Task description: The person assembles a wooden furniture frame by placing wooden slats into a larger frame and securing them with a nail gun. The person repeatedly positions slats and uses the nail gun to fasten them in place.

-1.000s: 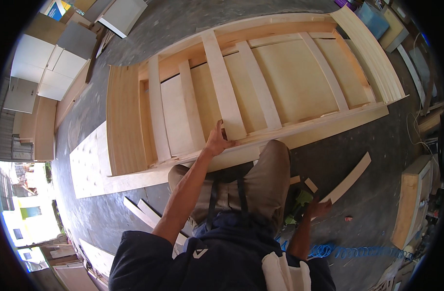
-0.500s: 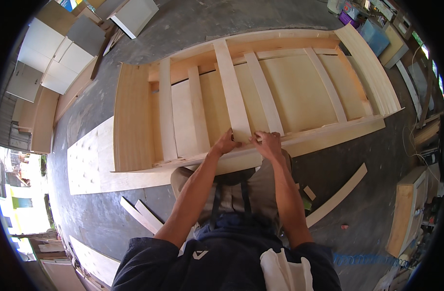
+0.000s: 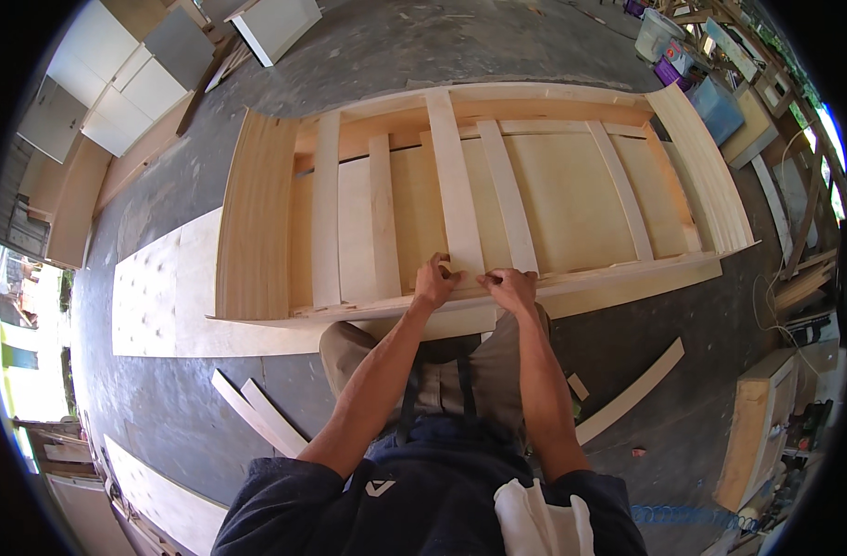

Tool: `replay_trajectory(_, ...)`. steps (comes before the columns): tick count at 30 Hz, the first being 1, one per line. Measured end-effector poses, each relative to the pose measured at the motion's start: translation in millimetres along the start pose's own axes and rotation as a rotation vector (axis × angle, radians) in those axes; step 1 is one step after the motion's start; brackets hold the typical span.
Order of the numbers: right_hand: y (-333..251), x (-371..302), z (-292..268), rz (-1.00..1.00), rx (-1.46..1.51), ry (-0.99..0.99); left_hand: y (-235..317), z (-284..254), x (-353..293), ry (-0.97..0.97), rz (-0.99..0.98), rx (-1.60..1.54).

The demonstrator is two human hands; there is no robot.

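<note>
Slat (image 3: 456, 185) end under both hands (image 3: 474, 283)

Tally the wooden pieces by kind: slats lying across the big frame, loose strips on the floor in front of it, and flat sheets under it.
Slats across the frame: 5, the hands on one slat
Loose strips on the floor: 3
Flat sheet: 1
Total: 9

Bright, even daylight fills the scene, and the pale wooden cabinet frame (image 3: 497, 199) shows crisp grain with only soft shadows under its slats. At the left edge of the frame an outdoor patch is blown out white. Fisheye bending curves straight boards toward the black circular rim.
</note>
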State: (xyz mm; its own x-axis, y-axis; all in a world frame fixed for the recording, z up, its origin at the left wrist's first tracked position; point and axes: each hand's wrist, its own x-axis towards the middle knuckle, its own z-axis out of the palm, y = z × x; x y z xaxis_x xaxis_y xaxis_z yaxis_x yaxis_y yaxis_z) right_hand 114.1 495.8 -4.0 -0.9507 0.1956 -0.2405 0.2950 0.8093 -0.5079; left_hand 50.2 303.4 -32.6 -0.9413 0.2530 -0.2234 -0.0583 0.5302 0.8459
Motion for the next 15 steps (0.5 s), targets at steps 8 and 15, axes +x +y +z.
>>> replay_trajectory(8,53.9,-101.8,-0.1,0.046,0.410,0.963,-2.0,-2.9,-11.3,0.100,0.043,-0.079)
replay_trajectory(15,232.7,-278.9,101.1,1.196,0.110,0.290,10.0,-5.0,-7.9,0.000,0.088,-0.061)
